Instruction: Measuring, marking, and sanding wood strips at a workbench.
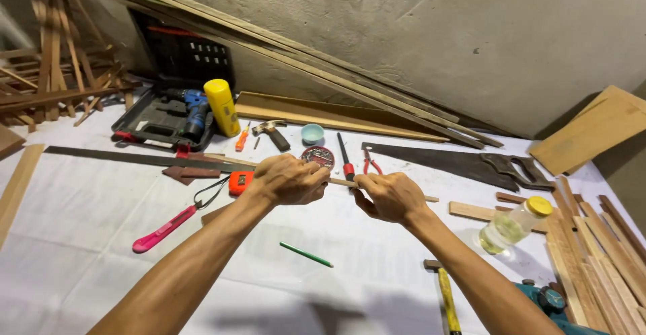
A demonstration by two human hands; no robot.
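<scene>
My left hand [288, 179] and my right hand [389, 196] both grip a thin wooden strip [342, 183] and hold it level above the white table cover [81, 207]. The strip sticks out past my right hand to the right. An orange tape measure [240, 182] lies just left of my left hand. A green pencil [306, 254] lies on the cover below my hands. Behind the strip sit a round dark tin [317, 155] and a red-handled screwdriver [344, 157].
A handsaw [457, 161], red pliers [371, 165], a hammer [272, 133], a small blue bowl [312, 132], a long metal ruler [128, 158] and a pink utility knife [163, 229] lie around. A drill case [168, 116] and yellow can [221, 106] stand behind. A yellow-capped bottle [509, 225], wood strips [599, 254] and a yellow-handled hammer [445, 294] are at right.
</scene>
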